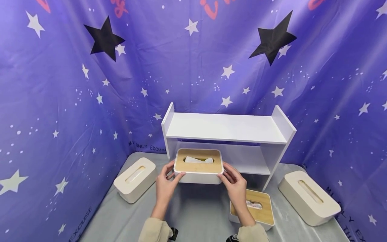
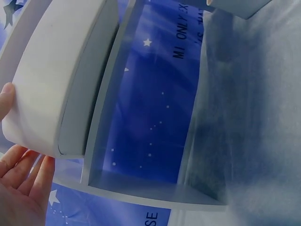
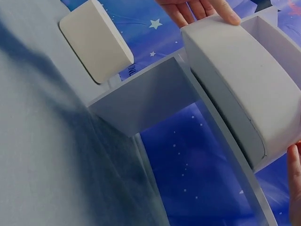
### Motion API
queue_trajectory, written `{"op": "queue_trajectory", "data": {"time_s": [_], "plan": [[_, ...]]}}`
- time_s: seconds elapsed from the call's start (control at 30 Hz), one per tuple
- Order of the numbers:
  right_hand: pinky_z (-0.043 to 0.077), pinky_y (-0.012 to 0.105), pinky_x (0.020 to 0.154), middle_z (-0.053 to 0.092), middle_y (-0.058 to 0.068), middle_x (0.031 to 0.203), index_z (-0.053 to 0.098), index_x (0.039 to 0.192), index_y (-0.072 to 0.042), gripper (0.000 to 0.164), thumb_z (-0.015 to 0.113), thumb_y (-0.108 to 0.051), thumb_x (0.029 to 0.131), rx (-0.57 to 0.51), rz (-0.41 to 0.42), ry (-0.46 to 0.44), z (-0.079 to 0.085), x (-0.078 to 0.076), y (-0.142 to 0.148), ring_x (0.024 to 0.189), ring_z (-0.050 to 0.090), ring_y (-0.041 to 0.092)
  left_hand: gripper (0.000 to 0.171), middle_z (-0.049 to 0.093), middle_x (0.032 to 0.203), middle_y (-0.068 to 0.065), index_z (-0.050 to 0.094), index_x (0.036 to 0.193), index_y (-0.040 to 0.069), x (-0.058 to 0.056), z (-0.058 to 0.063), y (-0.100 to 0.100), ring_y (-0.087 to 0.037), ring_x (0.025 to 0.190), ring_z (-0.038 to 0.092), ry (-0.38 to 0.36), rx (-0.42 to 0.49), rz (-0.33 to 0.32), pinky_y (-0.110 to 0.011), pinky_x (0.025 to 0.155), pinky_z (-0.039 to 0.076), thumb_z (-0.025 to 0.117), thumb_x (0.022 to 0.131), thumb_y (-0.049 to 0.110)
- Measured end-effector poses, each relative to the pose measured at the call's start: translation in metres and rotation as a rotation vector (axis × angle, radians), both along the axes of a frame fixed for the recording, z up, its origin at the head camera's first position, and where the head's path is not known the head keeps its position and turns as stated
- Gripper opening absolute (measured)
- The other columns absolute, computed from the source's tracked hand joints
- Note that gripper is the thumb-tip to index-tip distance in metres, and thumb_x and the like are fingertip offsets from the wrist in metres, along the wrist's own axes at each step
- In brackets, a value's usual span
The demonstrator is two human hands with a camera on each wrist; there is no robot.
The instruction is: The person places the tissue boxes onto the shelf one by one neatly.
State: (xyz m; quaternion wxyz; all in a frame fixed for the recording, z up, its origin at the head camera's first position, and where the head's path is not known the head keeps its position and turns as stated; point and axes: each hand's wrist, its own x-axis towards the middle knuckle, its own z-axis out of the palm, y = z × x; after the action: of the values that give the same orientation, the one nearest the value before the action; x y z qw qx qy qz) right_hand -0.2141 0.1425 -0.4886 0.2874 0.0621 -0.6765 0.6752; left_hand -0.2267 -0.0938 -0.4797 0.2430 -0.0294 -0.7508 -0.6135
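Left hand (image 1: 165, 189), right hand (image 1: 237, 187): grasping one tissue box (image 1: 198, 178)
Shelf (image 1: 225, 127): we're apparently loading it
Next push: probably level, inward

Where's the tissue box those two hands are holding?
In the head view, the tissue box is held between the left hand and the right hand, at the left half of the white shelf, lower than its top board.

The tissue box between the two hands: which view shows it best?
The head view shows the held tissue box from above, with wooden lid and tissue. Both wrist views show its white side and underside, cut off by the frame, lid hidden.
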Motion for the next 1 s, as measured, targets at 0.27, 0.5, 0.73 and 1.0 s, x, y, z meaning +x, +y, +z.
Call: {"op": "queue_trajectory", "data": {"time_s": [0.27, 0.5, 0.73, 1.0], "plan": [[0.056, 0.017, 0.088, 0.066, 0.029, 0.123, 0.068, 0.120, 0.007, 0.043, 0.077, 0.010, 0.078, -0.022, -0.010, 0.017, 0.003, -0.008, -0.006, 0.101, 0.069, -0.002, 0.053, 0.068, 0.129, -0.013, 0.067, 0.121, 0.003, -0.006, 0.001, 0.003, -0.032, 0.116, 0.066, 0.019, 0.032, 0.046, -0.044, 0.092, 0.059, 0.089, 0.073, 0.013], [0.057, 0.024, 0.087, 0.064, 0.033, 0.121, 0.065, 0.120, 0.013, 0.044, 0.075, 0.014, 0.078, -0.024, -0.016, 0.004, 0.007, -0.006, -0.010, 0.101, 0.070, 0.005, 0.054, 0.069, 0.127, -0.014, 0.068, 0.121, 0.004, -0.008, -0.001, 0.004, -0.032, 0.115, 0.067, 0.027, 0.047, 0.057, -0.046, 0.092, 0.059, 0.089, 0.073, 0.015], [0.056, 0.016, 0.085, 0.066, 0.029, 0.120, 0.068, 0.119, 0.007, 0.042, 0.078, 0.008, 0.078, -0.039, -0.039, -0.006, -0.002, -0.014, -0.009, 0.098, 0.069, -0.004, 0.053, 0.071, 0.120, -0.015, 0.069, 0.118, 0.003, -0.014, -0.007, 0.007, -0.030, 0.109, 0.069, 0.060, 0.021, 0.112, -0.038, 0.088, 0.061, 0.090, 0.071, 0.014], [0.056, 0.014, 0.083, 0.069, 0.029, 0.116, 0.070, 0.114, 0.007, 0.038, 0.079, 0.007, 0.077, -0.011, -0.079, 0.001, 0.001, -0.018, -0.011, 0.096, 0.068, -0.004, 0.053, 0.071, 0.121, -0.013, 0.069, 0.119, 0.005, -0.017, -0.004, 0.007, -0.031, 0.111, 0.068, 0.024, 0.053, 0.104, -0.043, 0.091, 0.060, 0.090, 0.071, 0.015]]}}
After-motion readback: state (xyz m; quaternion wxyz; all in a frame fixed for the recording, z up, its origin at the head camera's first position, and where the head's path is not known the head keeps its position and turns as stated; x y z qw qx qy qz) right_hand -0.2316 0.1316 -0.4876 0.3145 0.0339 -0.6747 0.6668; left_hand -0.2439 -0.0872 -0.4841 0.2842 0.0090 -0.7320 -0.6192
